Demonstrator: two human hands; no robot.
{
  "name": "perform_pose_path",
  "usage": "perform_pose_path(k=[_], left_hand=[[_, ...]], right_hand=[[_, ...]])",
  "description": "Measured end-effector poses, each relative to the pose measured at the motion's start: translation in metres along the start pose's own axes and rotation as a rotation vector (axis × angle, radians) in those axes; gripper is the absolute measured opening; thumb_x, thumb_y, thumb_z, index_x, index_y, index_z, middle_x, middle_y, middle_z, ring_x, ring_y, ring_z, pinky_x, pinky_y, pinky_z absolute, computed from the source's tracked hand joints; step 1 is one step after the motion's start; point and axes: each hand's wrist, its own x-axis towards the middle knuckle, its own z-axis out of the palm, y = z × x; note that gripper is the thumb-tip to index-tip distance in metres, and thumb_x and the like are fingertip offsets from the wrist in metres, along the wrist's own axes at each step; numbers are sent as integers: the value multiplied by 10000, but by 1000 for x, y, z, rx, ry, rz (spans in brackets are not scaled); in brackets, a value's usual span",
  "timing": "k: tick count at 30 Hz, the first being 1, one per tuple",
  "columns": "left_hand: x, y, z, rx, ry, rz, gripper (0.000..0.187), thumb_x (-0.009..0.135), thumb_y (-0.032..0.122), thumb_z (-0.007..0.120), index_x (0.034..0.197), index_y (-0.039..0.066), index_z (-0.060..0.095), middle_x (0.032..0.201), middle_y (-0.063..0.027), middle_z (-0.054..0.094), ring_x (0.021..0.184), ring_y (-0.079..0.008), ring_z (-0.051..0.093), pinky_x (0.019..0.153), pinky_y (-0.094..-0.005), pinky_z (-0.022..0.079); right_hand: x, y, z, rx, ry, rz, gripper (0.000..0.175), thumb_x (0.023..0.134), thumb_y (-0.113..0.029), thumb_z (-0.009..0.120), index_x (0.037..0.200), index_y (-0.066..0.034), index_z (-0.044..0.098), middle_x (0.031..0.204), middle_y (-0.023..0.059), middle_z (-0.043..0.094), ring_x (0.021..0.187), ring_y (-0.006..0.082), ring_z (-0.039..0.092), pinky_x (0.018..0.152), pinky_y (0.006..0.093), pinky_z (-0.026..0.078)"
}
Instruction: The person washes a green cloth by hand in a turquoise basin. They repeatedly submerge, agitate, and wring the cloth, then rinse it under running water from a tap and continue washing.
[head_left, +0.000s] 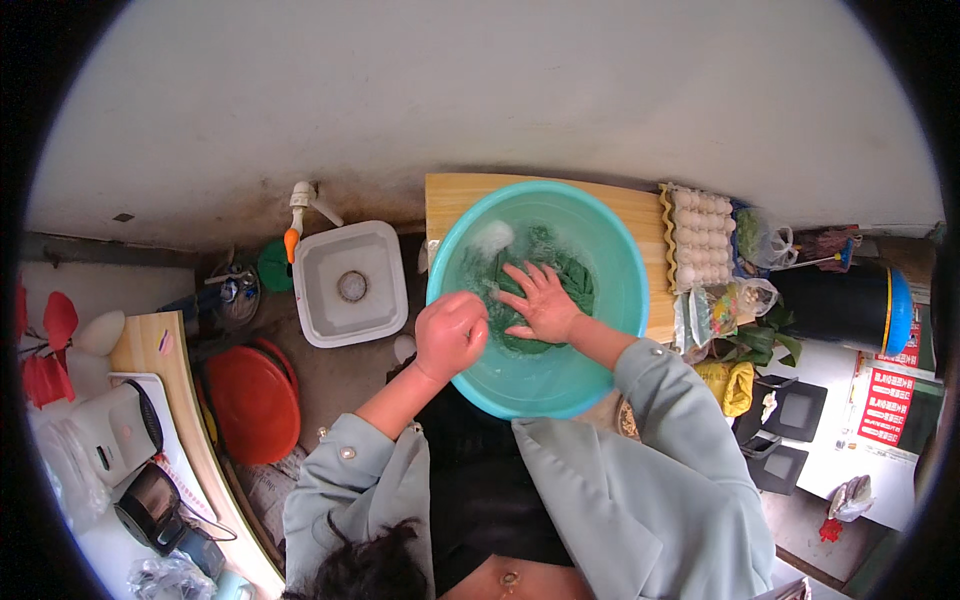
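A large turquoise plastic basin (536, 394) stands before me, holding water and dark green cloth (577, 281) that lies bunched in the middle. My right hand (544, 304) reaches over the basin with its fingers spread, palm down on or just above the wet cloth. My left hand (452, 330) is curled into a fist at the basin's left rim, and no object shows in it. Both hands look wet. A whitish patch of foam or splashed water (491, 238) shows on the far left side of the basin.
The basin rests on a wooden tabletop (457, 196), with a tray of eggs (701, 236) and plastic bags (761, 296) on the right. Leftward are a white sink (394, 289), a tap (300, 199) and a red basin (251, 405). A wall (480, 90) rises behind.
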Motion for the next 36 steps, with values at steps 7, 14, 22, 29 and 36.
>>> perform_pose_path(k=[7, 14, 22, 29, 36], left_hand=[[0, 0, -1, 16, 1, -10, 100, 646, -33, 560, 701, 42, 598, 732, -92, 620, 652, -286, 604, 585, -377, 493], [1, -2, 2, 38, 22, 21, 68, 661, -17, 570, 668, 50, 571, 709, -84, 589, 638, -292, 590, 559, -365, 481], [0, -3, 4, 3, 25, 2, 95, 674, -61, 538, 678, 25, 578, 696, -109, 610, 611, -293, 596, 561, -366, 482], [1, -1, 3, 9, 28, 13, 99, 670, -59, 539, 680, 29, 583, 697, -105, 606, 612, -292, 594, 553, -365, 478], [2, 0, -1, 11, 8, 19, 95, 652, -50, 550, 689, 31, 583, 718, -99, 610, 628, -290, 598, 554, -373, 482]], right_hand=[[59, 22, 28, 57, 149, 95, 411, 845, -526, 565, 1063, -188, 645, 1019, 139, 648, 939, 352, 619, 786, 499, 492], [80, 4, 8, 662, 304, 611, 517, 924, -509, 477, 1024, -32, 651, 999, 198, 655, 925, 382, 616, 824, 441, 482], [-11, 33, -44, 1071, 493, 433, 429, 933, -428, 562, 929, -2, 606, 903, 103, 567, 894, 211, 553, 849, 319, 426], [-46, 43, -44, 481, 445, 327, 462, 751, -343, 786, 1078, -79, 595, 1269, 212, 462, 1192, 408, 436, 1006, 475, 381], [-13, 5, -12, -91, 72, 92, 975, 730, -608, 684, 1516, -287, 205, 1514, 191, 234, 1391, 468, 175, 1060, 678, 200]])
